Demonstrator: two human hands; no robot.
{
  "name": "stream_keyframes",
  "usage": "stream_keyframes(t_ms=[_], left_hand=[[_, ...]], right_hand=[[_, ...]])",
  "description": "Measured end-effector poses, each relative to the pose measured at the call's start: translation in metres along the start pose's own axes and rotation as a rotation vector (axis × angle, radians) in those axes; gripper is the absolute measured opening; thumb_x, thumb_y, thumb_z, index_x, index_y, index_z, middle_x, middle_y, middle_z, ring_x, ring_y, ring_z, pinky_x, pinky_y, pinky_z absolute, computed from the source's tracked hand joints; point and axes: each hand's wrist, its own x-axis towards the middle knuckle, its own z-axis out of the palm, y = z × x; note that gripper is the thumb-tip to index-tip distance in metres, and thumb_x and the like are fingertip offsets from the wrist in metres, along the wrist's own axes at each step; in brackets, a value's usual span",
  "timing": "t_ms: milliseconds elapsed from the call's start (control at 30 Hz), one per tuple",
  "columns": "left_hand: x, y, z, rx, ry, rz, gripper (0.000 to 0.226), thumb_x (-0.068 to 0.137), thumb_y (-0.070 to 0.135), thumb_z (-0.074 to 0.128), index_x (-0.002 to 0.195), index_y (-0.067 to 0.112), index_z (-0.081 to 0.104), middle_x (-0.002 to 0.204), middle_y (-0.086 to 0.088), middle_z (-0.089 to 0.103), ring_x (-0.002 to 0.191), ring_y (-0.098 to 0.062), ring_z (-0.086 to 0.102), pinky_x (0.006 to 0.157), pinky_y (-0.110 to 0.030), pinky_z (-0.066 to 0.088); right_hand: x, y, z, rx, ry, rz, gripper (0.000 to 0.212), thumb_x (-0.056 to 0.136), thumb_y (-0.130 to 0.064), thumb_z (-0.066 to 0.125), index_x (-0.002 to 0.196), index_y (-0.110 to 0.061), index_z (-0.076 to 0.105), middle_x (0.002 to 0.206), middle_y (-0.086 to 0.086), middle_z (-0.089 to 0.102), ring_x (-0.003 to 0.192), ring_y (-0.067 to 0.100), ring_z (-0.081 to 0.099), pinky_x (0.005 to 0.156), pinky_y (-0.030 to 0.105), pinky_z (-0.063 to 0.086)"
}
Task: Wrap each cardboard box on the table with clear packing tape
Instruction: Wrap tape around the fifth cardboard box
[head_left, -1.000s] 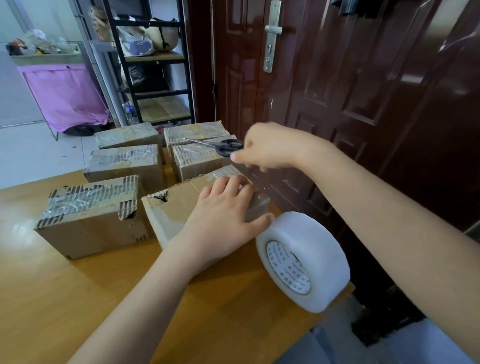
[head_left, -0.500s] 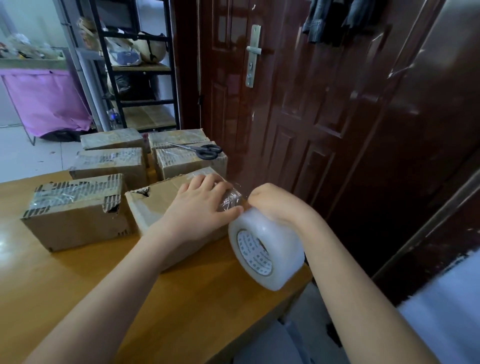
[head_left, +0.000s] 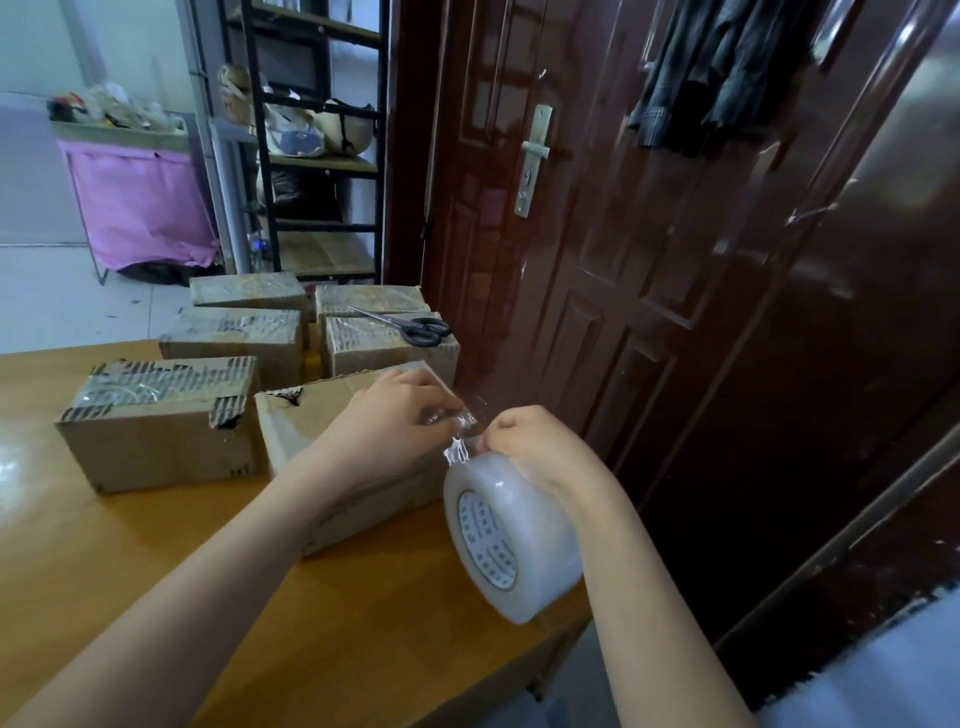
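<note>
Several cardboard boxes stand on the wooden table (head_left: 130, 561). The nearest box (head_left: 306, 415) has a torn top corner and lies under my left hand (head_left: 384, 421), whose fingers pinch the crinkled loose end of clear tape (head_left: 457, 441) at the box's right end. My right hand (head_left: 540, 441) grips the top of the big roll of clear packing tape (head_left: 511, 535), which hangs at the table's right edge. A taped box (head_left: 161, 421) sits to the left. More taped boxes (head_left: 234, 332) stand behind.
Black-handled scissors (head_left: 410, 325) lie on top of a rear right box (head_left: 384, 345). A dark red door (head_left: 597, 260) stands close on the right of the table. Behind are a black shelf unit (head_left: 317, 171) and a pink-covered stand (head_left: 140, 208).
My right hand left the scissors on the rear box and took hold of the tape roll. My left hand went from lying flat on the box to pinching the tape end.
</note>
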Motion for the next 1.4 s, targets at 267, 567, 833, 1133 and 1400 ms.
stream_keyframes(t_ms=[267, 567, 833, 1133, 1400], left_hand=[[0.005, 0.006, 0.014, 0.137, 0.125, -0.056, 0.030, 0.086, 0.054, 0.060, 0.107, 0.034, 0.066, 0.111, 0.009, 0.051, 0.111, -0.015, 0.042, 0.089, -0.040, 0.043], [0.004, 0.006, 0.018, 0.170, 0.171, -0.013, 0.027, 0.087, 0.047, 0.061, 0.108, 0.030, 0.067, 0.114, 0.007, 0.055, 0.109, -0.016, 0.044, 0.088, -0.038, 0.044], [0.003, 0.007, 0.017, 0.189, 0.166, 0.034, 0.029, 0.091, 0.043, 0.060, 0.111, 0.024, 0.068, 0.115, 0.003, 0.057, 0.110, -0.019, 0.045, 0.088, -0.037, 0.044], [0.005, 0.006, 0.016, 0.333, 0.184, 0.042, 0.033, 0.094, 0.042, 0.054, 0.121, 0.024, 0.061, 0.123, 0.003, 0.054, 0.114, -0.019, 0.045, 0.087, -0.033, 0.046], [0.002, 0.008, 0.012, 0.276, 0.140, 0.049, 0.038, 0.088, 0.040, 0.064, 0.123, 0.026, 0.061, 0.126, 0.005, 0.054, 0.118, -0.016, 0.043, 0.088, -0.029, 0.046]], right_hand=[[0.001, 0.004, 0.000, -0.016, -0.025, -0.051, 0.025, 0.080, -0.018, 0.067, 0.057, -0.019, 0.057, 0.065, 0.004, 0.056, 0.067, 0.021, 0.050, 0.066, 0.034, 0.036], [-0.013, -0.001, -0.009, -0.166, -0.028, -0.145, 0.016, 0.085, -0.012, 0.051, 0.083, -0.004, 0.065, 0.068, 0.002, 0.054, 0.058, 0.014, 0.043, 0.055, 0.027, 0.031], [-0.020, -0.005, -0.012, -0.247, -0.034, -0.183, 0.018, 0.089, -0.014, 0.048, 0.088, -0.008, 0.065, 0.074, 0.006, 0.057, 0.058, 0.014, 0.043, 0.056, 0.028, 0.032], [-0.035, 0.000, -0.010, -0.235, 0.054, -0.260, 0.019, 0.089, -0.013, 0.050, 0.081, -0.013, 0.067, 0.048, -0.010, 0.050, 0.047, 0.006, 0.042, 0.047, 0.022, 0.033], [-0.038, 0.013, -0.019, -0.179, 0.046, -0.217, 0.018, 0.092, -0.020, 0.052, 0.080, -0.019, 0.065, 0.044, -0.024, 0.051, 0.040, -0.003, 0.044, 0.039, 0.011, 0.029]])
